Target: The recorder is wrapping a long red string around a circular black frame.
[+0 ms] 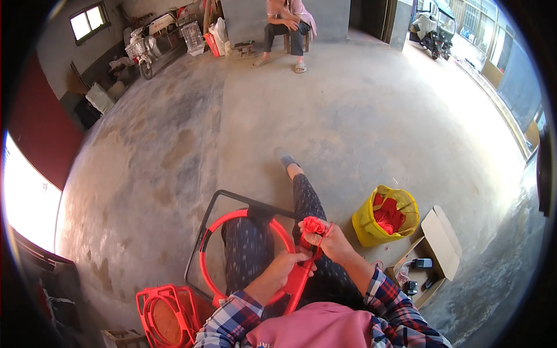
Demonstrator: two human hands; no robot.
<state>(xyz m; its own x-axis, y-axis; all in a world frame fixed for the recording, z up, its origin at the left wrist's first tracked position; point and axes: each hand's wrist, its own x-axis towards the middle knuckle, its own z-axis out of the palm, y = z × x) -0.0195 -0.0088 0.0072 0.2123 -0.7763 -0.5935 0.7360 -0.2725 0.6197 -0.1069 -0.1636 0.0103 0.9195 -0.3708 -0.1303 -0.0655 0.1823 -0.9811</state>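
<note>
Across my lap lies a frame with a red ring (208, 238) and a black squared bar (216, 200); it resembles a folding stool or seat frame. My left hand (282, 271) is closed at the right side of the frame, fingers around its red edge. Just above it, my right hand (332, 243) grips a bunched bundle of red cord (314, 225), with a strand looping over the fingers. The two hands nearly touch. A red strip with a ridged edge (297, 285) runs down from them toward my body. The left fingertips are partly hidden.
Several similar red frames (165, 316) stand at my lower left. To the right are a yellow bucket-shaped bag (365, 223) with red material and an opened cardboard box (444, 238) with small devices. A seated person (287, 26) is ahead; a two-wheeler (145, 55) stands far left.
</note>
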